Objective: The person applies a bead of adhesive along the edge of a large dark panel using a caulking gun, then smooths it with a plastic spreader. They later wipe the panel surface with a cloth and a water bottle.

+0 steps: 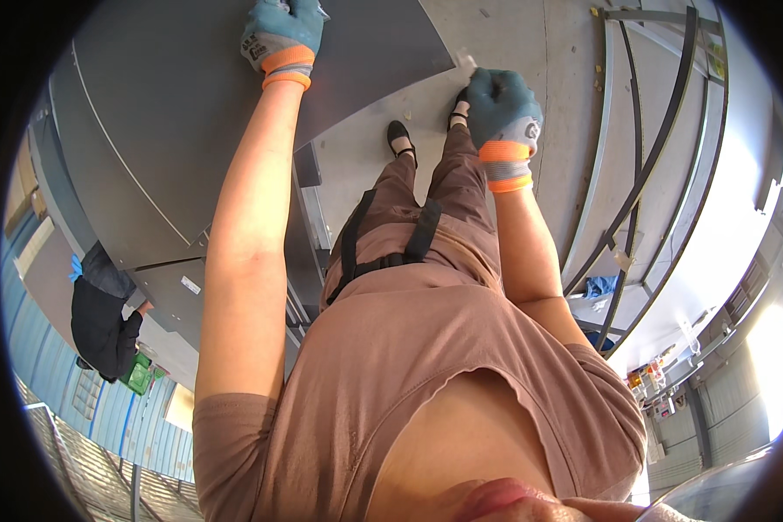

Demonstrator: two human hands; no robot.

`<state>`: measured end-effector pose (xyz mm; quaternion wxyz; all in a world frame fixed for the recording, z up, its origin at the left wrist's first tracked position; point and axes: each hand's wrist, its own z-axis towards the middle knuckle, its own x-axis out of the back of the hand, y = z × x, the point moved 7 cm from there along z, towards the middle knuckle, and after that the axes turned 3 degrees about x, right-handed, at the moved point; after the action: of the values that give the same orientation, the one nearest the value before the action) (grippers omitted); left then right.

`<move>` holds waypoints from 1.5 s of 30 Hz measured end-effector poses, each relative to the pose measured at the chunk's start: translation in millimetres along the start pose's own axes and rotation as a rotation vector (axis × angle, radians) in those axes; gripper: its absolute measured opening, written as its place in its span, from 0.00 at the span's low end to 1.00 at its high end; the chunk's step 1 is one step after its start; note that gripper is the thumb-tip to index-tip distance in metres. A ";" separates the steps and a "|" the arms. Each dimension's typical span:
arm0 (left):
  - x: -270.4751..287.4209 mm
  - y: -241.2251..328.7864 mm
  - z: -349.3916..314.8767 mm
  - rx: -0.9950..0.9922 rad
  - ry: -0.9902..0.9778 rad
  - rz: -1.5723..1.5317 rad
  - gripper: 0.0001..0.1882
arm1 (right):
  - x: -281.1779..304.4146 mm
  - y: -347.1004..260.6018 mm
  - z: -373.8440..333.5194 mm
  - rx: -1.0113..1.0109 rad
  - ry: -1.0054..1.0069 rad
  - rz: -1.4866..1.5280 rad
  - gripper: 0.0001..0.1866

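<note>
My left hand, in a blue-grey work glove with an orange cuff, is over a large dark grey panel. Its fingers look curled, and the top edge of the picture cuts them off; a small pale bit shows beside them. Off the panel's right corner, my right hand is closed in a matching glove. From its finger side a small whitish piece sticks out, blurred and too small to name.
A metal frame rack stands along the right. At the far left, a person in dark clothes bends near a green bin. My feet are on the concrete floor beside the panel, where small scraps lie.
</note>
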<state>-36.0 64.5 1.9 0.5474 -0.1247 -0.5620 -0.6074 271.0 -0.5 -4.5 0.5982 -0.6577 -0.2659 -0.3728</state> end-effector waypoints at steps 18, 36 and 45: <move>1.3 5.9 -8.6 -0.015 0.013 -0.023 0.17 | -8.9 36.8 -9.5 -0.401 -0.121 0.629 0.17; 2.7 8.6 -9.4 0.047 -0.023 0.010 0.17 | -23.1 28.4 -20.7 -0.446 -0.210 0.654 0.18; 3.3 6.3 -10.5 -0.019 0.046 0.018 0.18 | -19.3 74.1 -47.3 -0.462 -0.177 0.548 0.15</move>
<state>-27.3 55.7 4.3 0.5645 -0.1209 -0.5422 -0.6105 310.6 -55.8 -63.4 0.4860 -0.8520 -0.0397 -0.1906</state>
